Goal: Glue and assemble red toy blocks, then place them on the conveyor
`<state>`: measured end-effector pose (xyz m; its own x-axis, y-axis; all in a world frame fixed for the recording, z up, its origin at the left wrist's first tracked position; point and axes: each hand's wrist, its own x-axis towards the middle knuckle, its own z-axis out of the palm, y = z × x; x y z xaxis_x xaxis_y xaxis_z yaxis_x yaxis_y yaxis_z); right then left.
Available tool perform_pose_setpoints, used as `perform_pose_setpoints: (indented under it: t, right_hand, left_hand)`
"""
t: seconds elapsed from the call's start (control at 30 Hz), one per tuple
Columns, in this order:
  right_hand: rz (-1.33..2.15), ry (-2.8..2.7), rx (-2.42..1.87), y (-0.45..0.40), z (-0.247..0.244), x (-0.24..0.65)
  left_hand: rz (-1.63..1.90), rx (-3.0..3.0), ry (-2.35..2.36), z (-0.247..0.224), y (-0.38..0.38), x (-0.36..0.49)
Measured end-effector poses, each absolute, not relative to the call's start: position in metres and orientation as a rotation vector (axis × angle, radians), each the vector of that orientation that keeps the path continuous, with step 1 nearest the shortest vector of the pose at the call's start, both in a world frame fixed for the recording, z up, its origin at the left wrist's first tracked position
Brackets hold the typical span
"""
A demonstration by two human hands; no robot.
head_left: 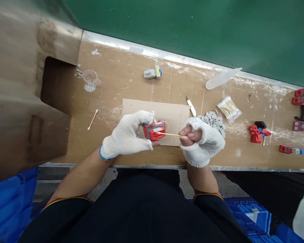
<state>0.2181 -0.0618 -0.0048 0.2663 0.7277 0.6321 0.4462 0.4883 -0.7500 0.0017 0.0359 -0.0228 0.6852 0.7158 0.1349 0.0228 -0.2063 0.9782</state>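
Both hands are seen close below the camera, in white knitted gloves with the fingertips left bare. A small red toy part (154, 131) with a grey top face is held in the left hand (128, 135), which is closed around it, the thumb and fingers pressing on its left end. A thin wooden stick (169, 134) is gripped in the right hand (201, 140), which is closed into a fist with the thumb on top. The stick is kept nearly level, and its tip is touching the right side of the red toy part.

A flat piece of cardboard (174, 113) is laid on the brown table (131, 81) under the hands. A heap of small grey pieces (214, 119) is found just behind the right hand, near a white knife (192, 107) and a bag of cotton swabs (228, 108). More red parts (257, 134) are placed further to the right. A single cotton swab (93, 119) and a clear cup (90, 77) are seen on the left, well apart from the hands. The way between the stick and the part is not blocked by anything.

The red toy part is held between the two hands, above the cardboard, with only its right half left uncovered by the left hand.
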Motion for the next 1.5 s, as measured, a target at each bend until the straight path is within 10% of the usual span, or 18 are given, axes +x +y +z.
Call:
perform_pose_setpoints:
  t: [1.5]
  right_hand:
    - [0.142, -1.415, -1.211, -0.063, -0.005, 0.225]
  left_hand:
    - [0.689, 1.628, 0.638, -0.024, 0.035, 0.002]
